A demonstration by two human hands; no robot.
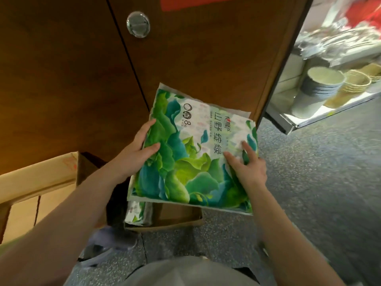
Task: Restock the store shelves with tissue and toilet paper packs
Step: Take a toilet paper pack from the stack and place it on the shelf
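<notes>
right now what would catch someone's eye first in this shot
The bright green leaf-printed tissue pack in the middle of the view stands out most, gripped at its left edge by the left hand while the right hand lies on its right side. Just below it sits an open cardboard box with another pack inside, and behind is a brown wooden door with a round metal knob.

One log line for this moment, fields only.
step: lifting pack from box | tissue pack: held above cardboard box | left hand: grips left edge | right hand: on top
</notes>
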